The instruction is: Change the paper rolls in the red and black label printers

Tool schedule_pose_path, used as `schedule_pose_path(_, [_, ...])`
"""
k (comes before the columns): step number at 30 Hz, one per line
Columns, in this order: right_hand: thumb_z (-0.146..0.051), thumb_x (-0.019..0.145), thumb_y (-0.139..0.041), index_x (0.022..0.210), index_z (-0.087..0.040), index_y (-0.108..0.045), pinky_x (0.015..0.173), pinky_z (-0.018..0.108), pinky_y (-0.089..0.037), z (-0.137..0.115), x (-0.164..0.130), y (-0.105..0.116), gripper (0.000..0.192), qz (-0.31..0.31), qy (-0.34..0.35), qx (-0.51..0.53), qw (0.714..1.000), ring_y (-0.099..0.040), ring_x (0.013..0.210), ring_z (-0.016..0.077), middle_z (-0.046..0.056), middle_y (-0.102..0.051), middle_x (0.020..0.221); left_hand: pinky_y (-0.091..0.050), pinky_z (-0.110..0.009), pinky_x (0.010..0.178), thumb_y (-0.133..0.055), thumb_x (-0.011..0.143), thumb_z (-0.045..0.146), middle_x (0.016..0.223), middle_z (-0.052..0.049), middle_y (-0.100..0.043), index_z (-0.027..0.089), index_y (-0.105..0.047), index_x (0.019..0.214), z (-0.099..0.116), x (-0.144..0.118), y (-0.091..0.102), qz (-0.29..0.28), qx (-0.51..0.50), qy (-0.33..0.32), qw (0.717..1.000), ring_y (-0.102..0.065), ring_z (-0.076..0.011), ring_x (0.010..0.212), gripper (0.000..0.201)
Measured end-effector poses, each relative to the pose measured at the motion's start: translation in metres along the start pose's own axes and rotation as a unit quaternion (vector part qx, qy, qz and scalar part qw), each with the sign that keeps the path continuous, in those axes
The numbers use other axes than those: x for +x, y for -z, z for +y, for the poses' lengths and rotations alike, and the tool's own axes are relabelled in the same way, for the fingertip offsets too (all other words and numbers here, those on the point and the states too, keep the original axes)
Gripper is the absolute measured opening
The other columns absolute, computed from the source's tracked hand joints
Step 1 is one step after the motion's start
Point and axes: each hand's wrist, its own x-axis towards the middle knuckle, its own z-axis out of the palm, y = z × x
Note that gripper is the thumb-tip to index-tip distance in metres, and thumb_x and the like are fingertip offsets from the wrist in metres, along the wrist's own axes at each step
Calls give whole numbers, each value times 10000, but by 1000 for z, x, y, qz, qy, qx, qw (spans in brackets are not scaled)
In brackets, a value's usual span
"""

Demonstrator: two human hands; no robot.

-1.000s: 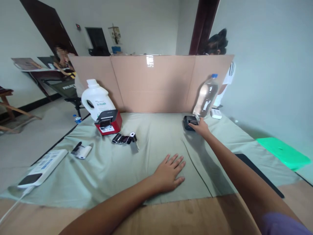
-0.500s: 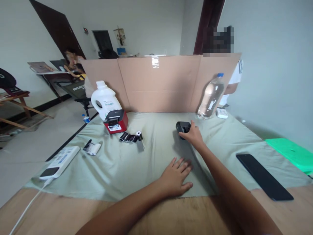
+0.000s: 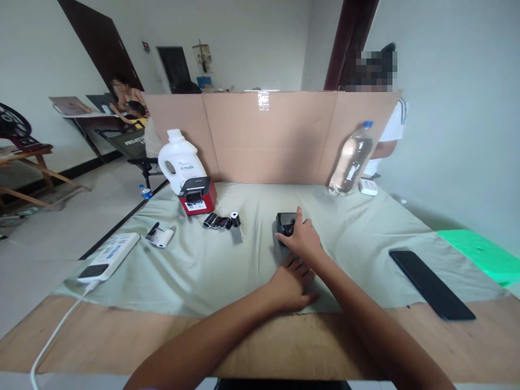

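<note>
Clasped in the right hand [image 3: 303, 238], its grip closed on it, the small black boxy device [image 3: 285, 223] sits right of the white paper roll [image 3: 234, 218], while the left hand [image 3: 293, 280] lies flat and open nearer the tabletop [image 3: 122, 341] edge.

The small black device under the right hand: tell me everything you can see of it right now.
The small black device is a compact, boxy thing with rounded corners and a dark, matte, plastic-looking shell. It sits on the pale green cloth near the middle of the table, right of the small paper rolls. The right hand lies over its near side with fingers curled on it, hiding that part. Its far face shows a darker recessed area; markings are too small to read. The left hand rests flat on the cloth in front, not touching it.
</note>
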Motion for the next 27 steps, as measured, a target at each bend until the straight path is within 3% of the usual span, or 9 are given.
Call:
schedule_pose_path(3, [-728, 831, -570, 1556, -95, -324, 932, 564, -455, 17, 21, 5, 993, -6, -6, 27, 1000, -601, 1136, 459, 304, -604, 1212, -435, -422, 1055, -541, 932, 401, 1206, -104, -718, 199, -701, 1148, 0, -2, 12, 33, -49, 20, 998, -632, -269, 1154, 337])
schedule_pose_path(5, [-653, 933, -447, 1508, -95, -409, 985, 530, -448, 35, 38, 2, 802, -10, -6, 85, 996, -603, 1182, 407, 279, -626, 1251, -501, -314, 832, -491, 952, 350, 898, -58, -754, 213, -718, 884, -6, 0, 31, 101, -96, 80, 987, -680, -186, 844, 274])
schedule_pose_path(8, [-474, 994, -402, 1448, -128, -490, 1016, 431, -461, 60, 55, -11, 577, -32, 18, 182, 983, -654, 1132, 287, 195, -661, 1286, -472, -260, 683, -502, 957, 381, 731, -21, -686, 210, -658, 812, -37, 15, 67, 256, -165, 206, 930, -627, -140, 665, 273])
schedule_pose_path(10, [-421, 998, -398, 1425, -138, -518, 1015, 408, -466, 73, 57, -22, 526, -32, 44, 209, 976, -663, 1091, 252, 164, -679, 1272, -452, -235, 604, -589, 902, 336, 769, -8, -671, 204, -640, 904, -68, 32, 85, 292, -237, 289, 881, -608, -117, 596, 141])
schedule_pose_path(13, [-442, 1017, -352, 1405, -158, -554, 1032, 424, -451, 81, 52, -32, 521, -1, 89, 193, 977, -621, 1117, 257, 143, -686, 1254, -360, -201, 479, -691, 782, 183, 794, -4, -633, 174, -607, 968, -112, 57, 90, 252, -357, 399, 806, -572, -91, 525, 205])
schedule_pose_path(16, [-474, 1029, -318, 1416, -185, -558, 1004, 427, -466, 82, 45, -32, 540, 1, 126, 171, 977, -599, 1063, 264, 133, -690, 1219, -295, -182, 449, -707, 724, 92, 749, 6, -602, 146, -607, 988, -134, 67, 79, 218, -427, 427, 767, -515, -67, 512, 287])
schedule_pose_path(20, [-492, 1037, -265, 1433, -183, -549, 975, 421, -481, 79, 42, -26, 576, -11, 137, 158, 978, -586, 1019, 272, 140, -691, 1133, -241, -167, 428, -680, 730, 83, 706, 18, -578, 135, -619, 996, -137, 64, 67, 205, -488, 419, 737, -475, -49, 494, 278])
schedule_pose_path(27, [-525, 1037, -210, 1496, -119, -470, 1012, 453, -456, 78, 41, -27, 665, -18, 116, 155, 981, -573, 1052, 295, 171, -658, 1094, -204, -169, 392, -690, 698, 73, 802, -18, -627, 134, -646, 1019, -143, 54, 65, 181, -540, 380, 729, -494, -48, 520, 330])
